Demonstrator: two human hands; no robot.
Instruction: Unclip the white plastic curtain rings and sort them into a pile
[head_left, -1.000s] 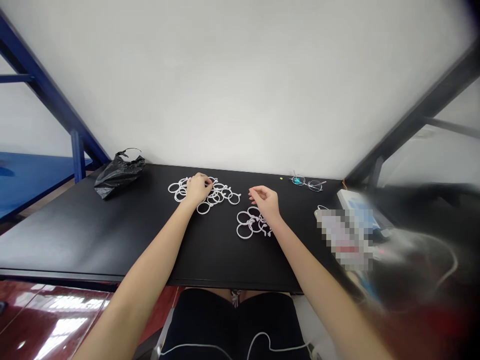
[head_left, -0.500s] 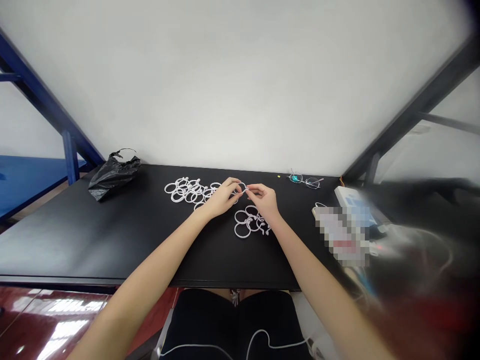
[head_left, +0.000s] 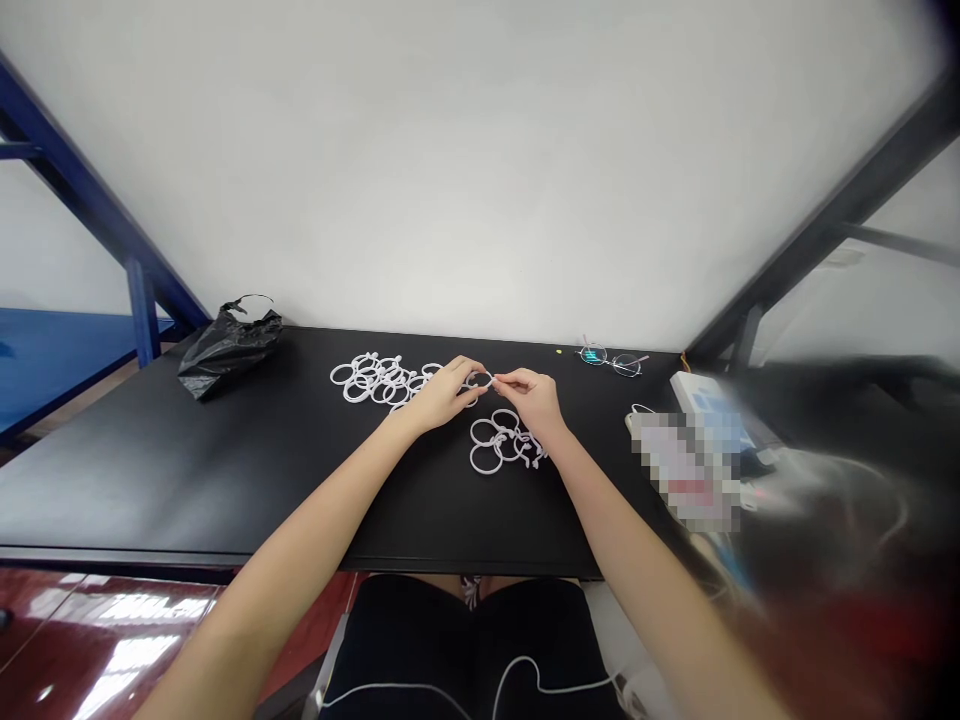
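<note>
Between my hands is a white ring (head_left: 481, 374), which looks like a curtain ring with a small eyelet. My left hand (head_left: 448, 392) grips the ring's left side between thumb and fingers. With thumb and forefinger together, my right hand (head_left: 531, 394) pinches its right edge. A spread of similar white rings (head_left: 373, 379) lies to the left, partly hidden behind my left hand. Below my hands is a smaller group of white rings (head_left: 495, 440), its right end close to my right wrist.
A black plastic bag (head_left: 229, 350) sits at the back left of the black table (head_left: 247, 470). Eyeglasses (head_left: 611, 360) lie at the back right. Further right are a white box (head_left: 709, 405), a blurred-out item (head_left: 686, 475) and a clear plastic bag (head_left: 825, 510). A white cable (head_left: 555, 690) crosses my lap.
The ring between my hands has tilted, so its opening shows more clearly. My right hand has shifted slightly to the right, still pinching the ring's edge. The ring groups lie as before.
</note>
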